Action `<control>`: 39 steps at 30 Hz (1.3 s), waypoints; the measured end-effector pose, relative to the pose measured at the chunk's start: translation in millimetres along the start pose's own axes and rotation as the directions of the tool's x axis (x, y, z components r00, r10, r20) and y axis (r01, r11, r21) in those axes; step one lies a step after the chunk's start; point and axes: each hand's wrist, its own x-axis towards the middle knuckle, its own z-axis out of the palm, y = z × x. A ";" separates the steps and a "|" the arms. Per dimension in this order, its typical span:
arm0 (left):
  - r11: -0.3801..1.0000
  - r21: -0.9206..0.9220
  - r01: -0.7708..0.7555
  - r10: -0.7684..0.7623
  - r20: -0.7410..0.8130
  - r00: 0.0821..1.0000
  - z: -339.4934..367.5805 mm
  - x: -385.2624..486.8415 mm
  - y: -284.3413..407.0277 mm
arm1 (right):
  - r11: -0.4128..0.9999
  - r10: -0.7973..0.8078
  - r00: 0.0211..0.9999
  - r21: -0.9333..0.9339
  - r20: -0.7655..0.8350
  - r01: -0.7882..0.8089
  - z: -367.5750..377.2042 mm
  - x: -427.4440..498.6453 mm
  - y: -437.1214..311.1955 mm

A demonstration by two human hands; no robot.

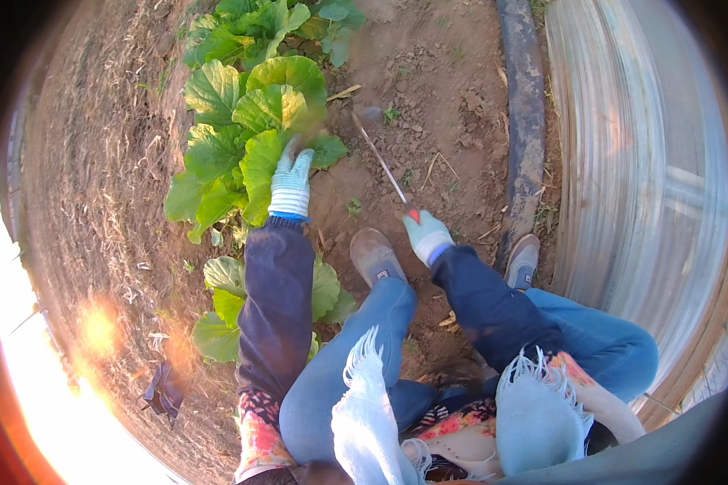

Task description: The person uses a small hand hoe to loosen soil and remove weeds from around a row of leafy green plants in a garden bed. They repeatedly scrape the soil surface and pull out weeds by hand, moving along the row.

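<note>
My left hand [291,179], in a pale glove with a striped back, lies against the leaves of a broad-leaved green vegetable plant [261,163]. Its fingers are stretched out with a small gap between them; the thumb is hidden. The leaves at the fingertips look blurred. My right hand [428,235], also gloved, is closed around the red handle of a long, thin metal hand tool [383,160]. The tool's shaft slants up and left over bare soil, its far end beside the plant's right edge and blurred.
Another leafy plant [255,27] grows farther up the row, and a smaller one [221,324] sits below my left sleeve. A dark flat hose [522,115] runs along the right, beside a wall of clear plastic sheeting [619,151]. Dry straw litters the soil [109,182] at left.
</note>
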 end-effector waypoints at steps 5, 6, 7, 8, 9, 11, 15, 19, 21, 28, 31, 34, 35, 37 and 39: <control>1.000 -0.005 0.002 -0.002 0.002 1.000 -5.1 2.8 -8.5 | 0.996 0.019 0.997 -0.086 0.077 -0.013 9.5 -2.3 0.4; 1.000 -0.011 0.002 -0.002 0.009 1.000 -6.0 3.5 -10.5 | 0.991 0.038 0.992 -0.132 0.117 -0.023 10.4 -14.9 13.3; 0.999 -0.002 0.034 -0.034 0.002 0.999 -6.4 4.8 -11.9 | 0.988 0.056 0.992 -0.153 0.111 -0.038 10.2 -31.6 29.8; 1.000 0.014 0.000 -0.001 0.029 1.000 -6.7 5.3 -13.2 | 0.983 0.047 0.993 -0.182 0.110 -0.027 9.8 -43.1 44.7; 0.999 0.047 -0.003 0.001 0.040 0.999 -7.3 4.5 -14.0 | 0.985 0.028 0.992 -0.172 0.120 -0.007 7.7 -58.2 61.1; 0.992 0.126 -0.015 0.001 0.112 0.994 -7.3 -0.2 -12.2 | 0.981 0.027 0.994 -0.192 0.110 -0.006 6.5 -83.2 85.8; 0.623 0.656 -0.425 0.024 0.528 0.849 -7.6 -44.5 11.6 | 0.975 0.107 0.982 -0.210 0.155 -0.073 3.4 -116.4 121.2; 0.367 0.546 -0.753 -0.274 0.837 0.473 -16.2 -131.8 91.2 | 0.970 0.144 0.976 -0.218 0.160 -0.108 1.0 -137.1 149.7; 0.491 0.792 -0.363 -0.462 0.590 0.662 -12.8 -188.6 141.8 | 0.961 0.157 0.977 -0.250 0.144 -0.117 -1.2 -142.7 162.4; 0.121 0.533 -0.837 -0.066 0.846 0.529 14.4 -374.8 264.3 | 0.978 0.172 0.966 -0.153 0.194 -0.143 3.4 -139.1 178.9; 0.182 0.458 -0.870 -0.239 0.879 0.413 63.3 -415.3 248.0 | 0.974 0.021 0.996 -0.227 0.088 -0.001 15.6 -136.7 161.9; 0.157 0.461 -0.873 -0.133 0.886 0.444 96.7 -402.5 217.5 | 0.992 -0.037 0.999 -0.118 0.022 0.039 24.6 -126.3 121.8; 0.097 0.537 -0.838 -0.182 0.837 0.516 100.4 -395.1 209.7 | 0.994 -0.049 0.999 -0.098 0.005 0.049 25.9 -120.8 104.9; -0.045 0.599 -0.799 -0.309 0.753 0.581 92.1 -381.2 199.5 | 0.997 -0.051 0.999 -0.061 0.013 0.051 33.8 -105.6 65.0; -0.061 0.638 -0.767 -0.311 0.718 0.622 86.6 -374.1 196.1 | 0.997 -0.026 0.999 -0.066 0.026 0.028 41.7 -88.5 27.8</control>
